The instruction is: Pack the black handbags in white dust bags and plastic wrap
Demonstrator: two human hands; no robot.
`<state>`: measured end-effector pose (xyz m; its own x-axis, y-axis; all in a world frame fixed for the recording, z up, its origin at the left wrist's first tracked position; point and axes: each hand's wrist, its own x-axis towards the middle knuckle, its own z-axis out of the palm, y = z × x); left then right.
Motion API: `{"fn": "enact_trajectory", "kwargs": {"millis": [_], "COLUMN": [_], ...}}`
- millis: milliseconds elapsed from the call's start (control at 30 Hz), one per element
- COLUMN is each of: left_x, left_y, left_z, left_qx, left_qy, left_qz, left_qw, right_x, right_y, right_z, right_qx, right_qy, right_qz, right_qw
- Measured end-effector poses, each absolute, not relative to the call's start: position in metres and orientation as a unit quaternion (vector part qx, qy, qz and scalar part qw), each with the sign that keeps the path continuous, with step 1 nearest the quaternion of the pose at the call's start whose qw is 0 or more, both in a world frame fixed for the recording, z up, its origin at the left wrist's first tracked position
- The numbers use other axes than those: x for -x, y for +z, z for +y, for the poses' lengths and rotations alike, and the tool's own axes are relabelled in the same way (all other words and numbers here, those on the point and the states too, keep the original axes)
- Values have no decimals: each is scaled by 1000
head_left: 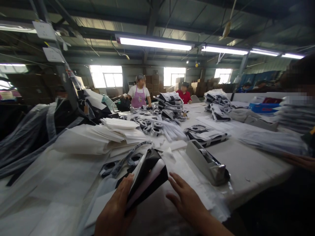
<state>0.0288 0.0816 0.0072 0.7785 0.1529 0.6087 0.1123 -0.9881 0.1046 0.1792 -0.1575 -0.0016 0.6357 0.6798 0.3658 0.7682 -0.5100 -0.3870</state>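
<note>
Fingers of the person's left hand (114,203) lie close together along the left side of a black bag (154,160), gripping it, with most of the thumb hidden beneath. The bag stands tilted over the near side of a white table (248,160), something pale showing in its opening. At its right edge the right hand (184,195) is open, fingers apart and thumb spread; whether a fingertip touches the bag cannot be told.

Taking the bag as the middle of the clock, a wide, thin white sheet (46,183) spreads toward nine. Toward ten, dark goods (41,127) lie under clear plastic at the far left. Grey wrapped handles (123,160) curl just beside the bag, between ten and eleven, and a stack of white paper (120,124) sits at eleven. At twelve, well away, stands a person in a purple apron (139,99). A tall pile of wrapped bags (169,103) rises nearer one, with a person in red (184,94) behind it to the right. At two lie a flat wrapped bundle (209,136) and, farther off, a blue box (264,108). A grey tape dispenser (204,160) rests just short of three. At three, a co-worker's hand (299,161) reaches to the table's edge.
</note>
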Motion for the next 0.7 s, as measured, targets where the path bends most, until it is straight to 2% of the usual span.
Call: {"fn": "enact_trajectory", "kwargs": {"millis": [67, 167, 233, 300, 433, 700], "left_x": [-29, -29, -29, -28, -27, -27], "left_y": [5, 4, 5, 8, 13, 11], "left_z": [81, 84, 86, 88, 91, 92], "left_qx": [-942, -940, -937, -932, -933, -930], "left_qy": [330, 330, 327, 327, 315, 332], "left_qz": [60, 74, 102, 133, 146, 133], "left_qw": [34, 54, 72, 85, 89, 80], "right_x": [-187, -181, -170, -159, -156, -228], "right_y": [-15, -25, -23, -17, -6, 2], "right_z": [-139, -122, -118, -117, -108, -77], "right_qx": [878, 865, 838, 806, 805, 885], "right_qy": [-77, 17, 98, 129, 60, -20], "right_qz": [-416, -460, -495, -526, -501, -357], "right_qw": [225, 202, 206, 241, 312, 297]}}
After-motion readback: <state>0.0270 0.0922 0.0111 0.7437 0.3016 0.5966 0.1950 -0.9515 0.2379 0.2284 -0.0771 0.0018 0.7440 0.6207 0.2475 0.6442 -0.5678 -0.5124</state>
